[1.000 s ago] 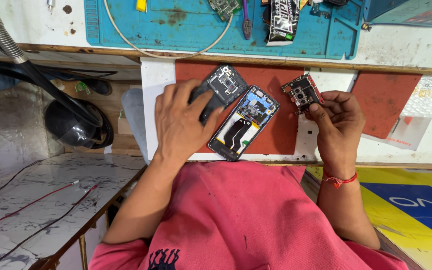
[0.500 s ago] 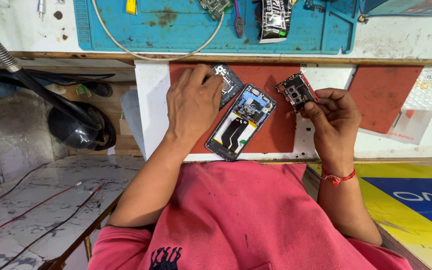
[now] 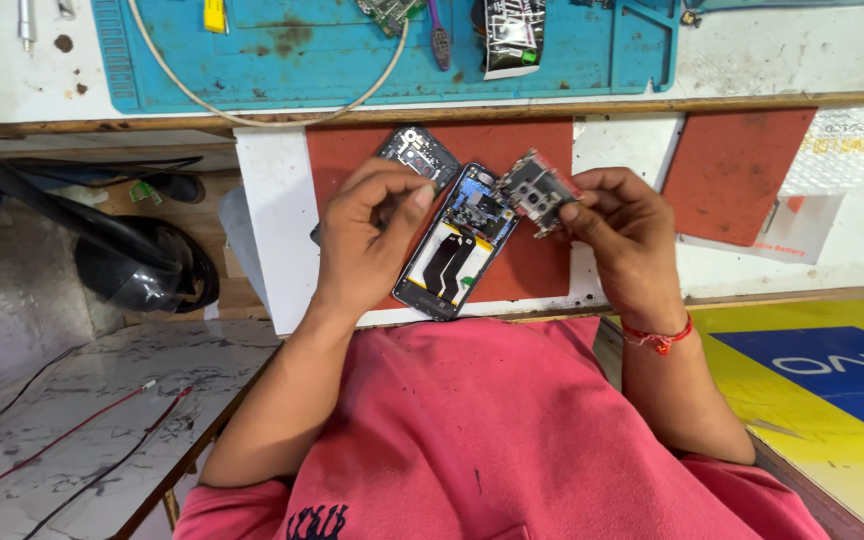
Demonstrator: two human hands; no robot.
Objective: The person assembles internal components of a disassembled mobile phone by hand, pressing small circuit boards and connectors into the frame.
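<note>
Your worktop (image 3: 272, 230) edge sits close below the opened phone (image 3: 457, 242); right hand (image 3: 627, 235) pinches a camera module (image 3: 537, 190), left hand (image 3: 372, 235) curls loosely, hiding a back cover (image 3: 417, 152).

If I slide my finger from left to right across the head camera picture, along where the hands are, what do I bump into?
Black lamp head → left hand → opened phone → small camera part → right hand → red mat piece → clear plastic packet.
</note>
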